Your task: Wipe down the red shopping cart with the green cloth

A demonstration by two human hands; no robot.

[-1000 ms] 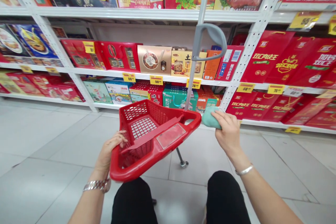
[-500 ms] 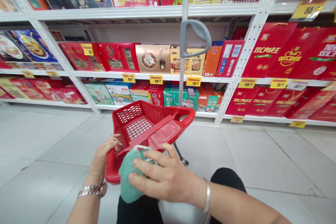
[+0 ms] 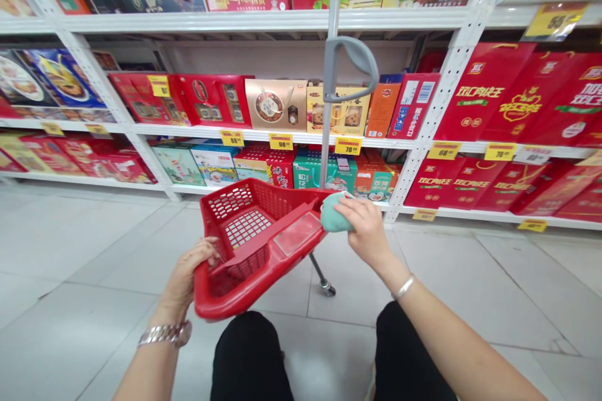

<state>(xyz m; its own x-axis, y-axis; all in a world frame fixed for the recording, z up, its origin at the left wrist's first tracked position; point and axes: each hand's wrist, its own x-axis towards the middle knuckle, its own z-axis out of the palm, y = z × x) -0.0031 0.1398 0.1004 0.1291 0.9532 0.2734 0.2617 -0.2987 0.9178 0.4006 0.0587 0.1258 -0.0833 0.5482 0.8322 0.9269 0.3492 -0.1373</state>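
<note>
The left hand (image 3: 188, 282) grips the red basket (image 3: 235, 297) by its rim; the right hand (image 3: 367, 232) pinches a green cloth (image 3: 336, 213) at the basket's far corner.

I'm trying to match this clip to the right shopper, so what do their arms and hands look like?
Both forearms are bare, with no sleeves or gloves in view. The left hand has a silver link-band wristwatch at its wrist, and the right hand has a thin, plain silver bangle.
</note>
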